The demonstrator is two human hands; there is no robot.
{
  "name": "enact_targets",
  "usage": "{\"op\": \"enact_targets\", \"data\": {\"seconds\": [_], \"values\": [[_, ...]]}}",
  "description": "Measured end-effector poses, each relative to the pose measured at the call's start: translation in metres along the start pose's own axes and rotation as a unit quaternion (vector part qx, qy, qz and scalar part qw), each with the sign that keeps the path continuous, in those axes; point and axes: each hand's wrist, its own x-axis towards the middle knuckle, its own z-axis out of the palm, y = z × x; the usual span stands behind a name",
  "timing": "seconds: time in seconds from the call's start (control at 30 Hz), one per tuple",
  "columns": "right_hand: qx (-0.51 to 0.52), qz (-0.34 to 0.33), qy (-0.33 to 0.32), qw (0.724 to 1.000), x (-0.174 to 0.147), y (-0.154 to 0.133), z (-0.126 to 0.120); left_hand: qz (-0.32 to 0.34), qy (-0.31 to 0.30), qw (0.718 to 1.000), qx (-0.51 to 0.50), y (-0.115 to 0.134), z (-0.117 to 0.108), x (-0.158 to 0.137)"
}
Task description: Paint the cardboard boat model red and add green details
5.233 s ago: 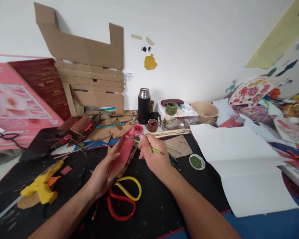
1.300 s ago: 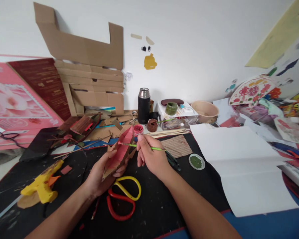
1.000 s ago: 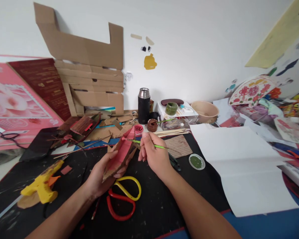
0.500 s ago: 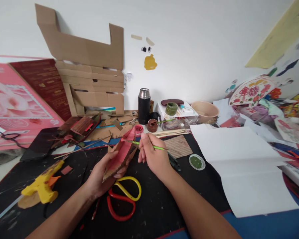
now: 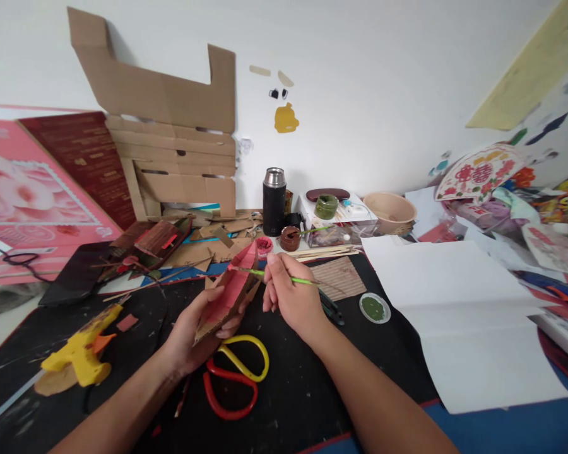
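A narrow boat-shaped cardboard piece (image 5: 231,291), its inside painted pink-red, is gripped in my left hand (image 5: 197,328), tilted with its pointed end away from me. My right hand (image 5: 291,296) pinches a thin green-handled paintbrush (image 5: 304,280), whose tip touches the painted inside near the left edge. Just beyond the piece stands a small pot of red paint (image 5: 264,246). Below my hands lie scissors (image 5: 236,372) with one yellow and one red handle loop; their blades are hidden.
A yellow glue gun (image 5: 82,350) lies at left. A black thermos (image 5: 274,202), a brown paint jar (image 5: 290,238) and a green paint jar (image 5: 326,206) stand at the back. Right of my hand are corrugated cardboard (image 5: 339,278), a lid of green paint (image 5: 374,308) and white paper (image 5: 459,302).
The brush tip has shifted slightly left across the painted inside. Both hands keep their holds and have hardly moved.
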Motion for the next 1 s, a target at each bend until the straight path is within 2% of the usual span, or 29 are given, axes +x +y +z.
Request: {"op": "enact_targets", "data": {"seconds": [0.23,0.47,0.83,1.0], "values": [[-0.024,-0.036,0.045,0.998,0.0025,-0.0003,-0.0026,0.0,-0.003,1.0,0.001,0.0007,0.0037,-0.0013],[0.001,0.023,-0.027,0.999,0.0002,-0.0014,0.0002,-0.004,-0.004,1.0,-0.01,0.0008,-0.0017,0.0004],[-0.024,-0.036,0.036,0.998,0.0021,0.0015,-0.0024,0.0,0.002,1.0,0.012,-0.0009,0.002,-0.0007],[-0.015,-0.004,-0.002,1.0,0.0006,0.0031,-0.0015,-0.001,0.005,1.0,0.007,-0.0008,0.0008,0.0003]]}}
